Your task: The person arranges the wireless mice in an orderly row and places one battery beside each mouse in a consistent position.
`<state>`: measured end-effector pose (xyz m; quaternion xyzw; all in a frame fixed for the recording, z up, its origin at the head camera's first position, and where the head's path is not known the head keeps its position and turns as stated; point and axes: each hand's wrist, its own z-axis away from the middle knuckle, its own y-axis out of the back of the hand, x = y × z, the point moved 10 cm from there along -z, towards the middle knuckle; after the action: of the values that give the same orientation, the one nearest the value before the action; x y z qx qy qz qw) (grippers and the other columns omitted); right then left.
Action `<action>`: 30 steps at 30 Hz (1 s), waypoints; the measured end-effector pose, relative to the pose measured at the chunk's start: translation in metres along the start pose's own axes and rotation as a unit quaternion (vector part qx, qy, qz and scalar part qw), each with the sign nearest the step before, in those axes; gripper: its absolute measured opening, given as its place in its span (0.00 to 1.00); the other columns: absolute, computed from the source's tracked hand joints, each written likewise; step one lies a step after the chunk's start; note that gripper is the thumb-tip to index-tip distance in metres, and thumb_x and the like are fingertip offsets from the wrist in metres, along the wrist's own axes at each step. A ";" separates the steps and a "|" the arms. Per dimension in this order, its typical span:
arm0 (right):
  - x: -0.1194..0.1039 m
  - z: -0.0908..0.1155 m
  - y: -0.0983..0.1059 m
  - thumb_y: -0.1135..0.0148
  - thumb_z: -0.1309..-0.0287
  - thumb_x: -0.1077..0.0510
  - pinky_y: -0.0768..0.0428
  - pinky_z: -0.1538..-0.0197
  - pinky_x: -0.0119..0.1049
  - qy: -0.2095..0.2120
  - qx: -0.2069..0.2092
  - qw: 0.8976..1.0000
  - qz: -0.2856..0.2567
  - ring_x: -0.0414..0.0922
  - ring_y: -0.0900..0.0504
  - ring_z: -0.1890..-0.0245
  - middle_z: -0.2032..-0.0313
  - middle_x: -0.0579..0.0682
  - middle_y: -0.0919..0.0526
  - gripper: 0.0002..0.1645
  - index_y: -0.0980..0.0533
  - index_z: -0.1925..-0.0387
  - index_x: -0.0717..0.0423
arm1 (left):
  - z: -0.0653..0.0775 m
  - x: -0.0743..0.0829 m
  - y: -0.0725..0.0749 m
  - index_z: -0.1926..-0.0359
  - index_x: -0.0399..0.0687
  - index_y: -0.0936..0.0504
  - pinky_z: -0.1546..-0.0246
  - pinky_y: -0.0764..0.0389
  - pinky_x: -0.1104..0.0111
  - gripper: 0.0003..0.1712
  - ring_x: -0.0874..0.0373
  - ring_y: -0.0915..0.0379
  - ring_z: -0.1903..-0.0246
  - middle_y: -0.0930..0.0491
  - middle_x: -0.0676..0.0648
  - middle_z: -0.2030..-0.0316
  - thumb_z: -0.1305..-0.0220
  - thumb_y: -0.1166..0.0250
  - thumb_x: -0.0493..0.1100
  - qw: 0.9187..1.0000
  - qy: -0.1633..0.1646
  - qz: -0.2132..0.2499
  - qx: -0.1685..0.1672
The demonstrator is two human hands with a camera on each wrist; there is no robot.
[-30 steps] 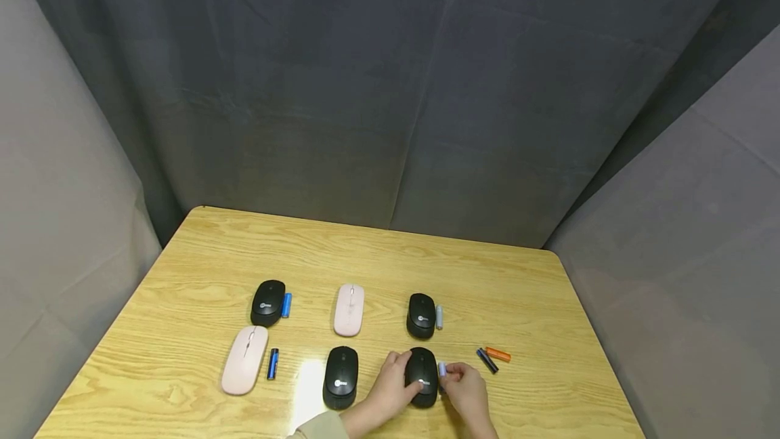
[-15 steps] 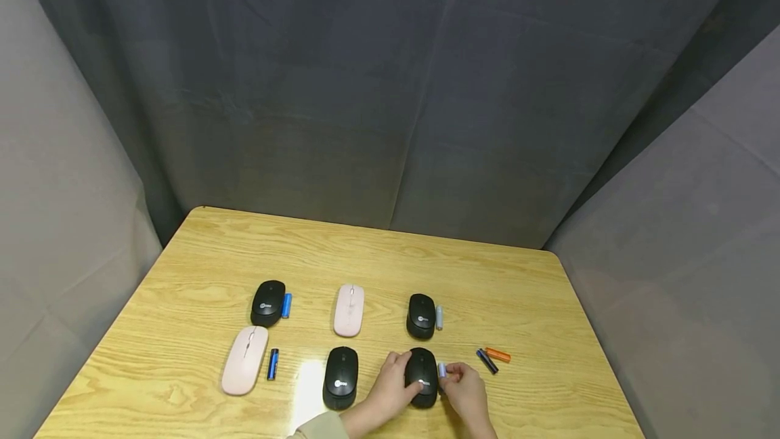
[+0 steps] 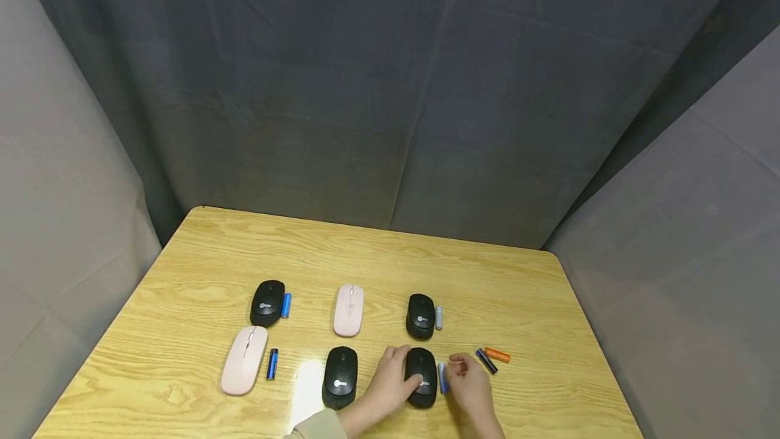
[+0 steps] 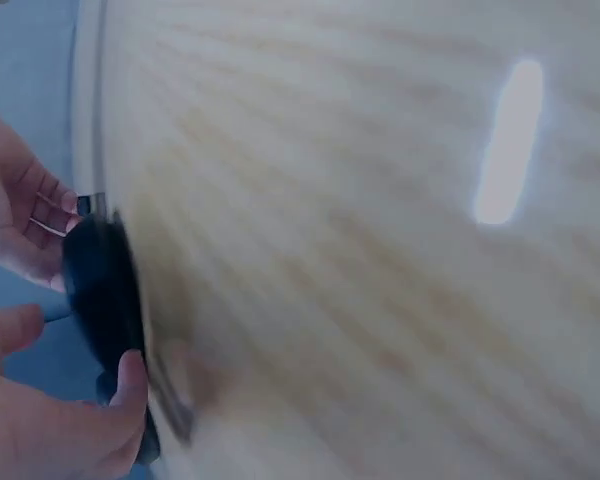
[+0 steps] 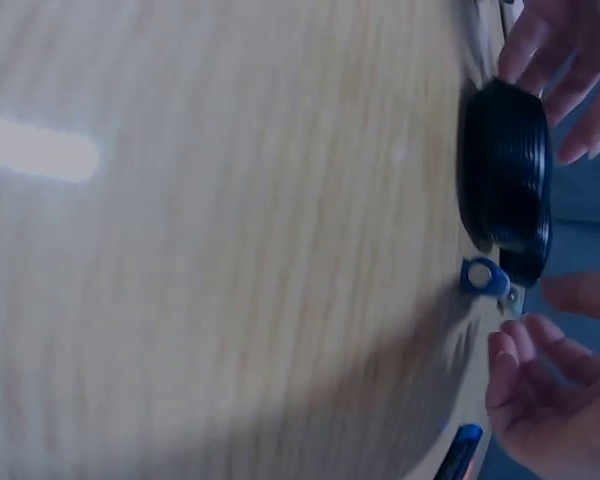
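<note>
My left hand lies along the left side of a black mouse; its thumb overlaps the mouse in the head view. In the left wrist view that hand has one fingertip at the dark mouse, another digit standing off it. A light-blue battery lies along the mouse's right side. Just right of this battery is my right hand, its fingers loosely bent around nothing. The right wrist view shows a gap between the right hand and the battery's end.
Other black mice and pink mice sit on the wooden table. Beside some lie batteries, such as a blue one. An orange battery and a dark one touch or nearly touch at right.
The right hand has let go of the light-blue battery and shifted slightly right, so more of the battery shows. The left hand's fingers have moved slightly up.
</note>
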<state>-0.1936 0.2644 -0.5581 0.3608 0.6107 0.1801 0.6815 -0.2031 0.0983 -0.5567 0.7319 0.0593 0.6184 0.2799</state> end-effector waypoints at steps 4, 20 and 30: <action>-0.016 -0.003 0.011 0.38 0.53 0.68 0.24 0.66 0.37 0.089 0.025 0.995 0.032 0.45 0.24 0.70 0.70 0.52 0.22 0.14 0.23 0.61 0.66 | -0.009 0.010 0.021 0.44 0.33 0.32 0.49 0.29 0.55 0.28 0.44 0.33 0.50 0.32 0.39 0.52 0.44 0.38 0.41 0.999 -0.014 -0.020 0.024; -0.010 -0.018 0.050 0.33 0.57 0.69 0.25 0.60 0.54 0.197 0.068 0.965 0.161 0.58 0.25 0.60 0.58 0.62 0.24 0.24 0.26 0.54 0.66 | -0.061 -0.018 0.132 0.38 0.39 0.37 0.48 0.32 0.48 0.35 0.41 0.39 0.44 0.36 0.37 0.43 0.45 0.34 0.42 0.966 -0.009 -0.230 0.114; 0.020 -0.023 0.042 0.36 0.55 0.71 0.22 0.59 0.49 0.157 0.020 0.975 0.158 0.57 0.24 0.61 0.61 0.62 0.25 0.21 0.26 0.55 0.70 | -0.070 -0.079 0.145 0.36 0.32 0.41 0.49 0.30 0.50 0.38 0.36 0.41 0.44 0.38 0.31 0.43 0.45 0.35 0.39 0.987 0.109 -0.098 0.072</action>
<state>-0.2038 0.3129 -0.5423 0.4335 0.6490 0.3275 0.5325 -0.3242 -0.0340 -0.5496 0.6693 0.2056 0.6579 0.2775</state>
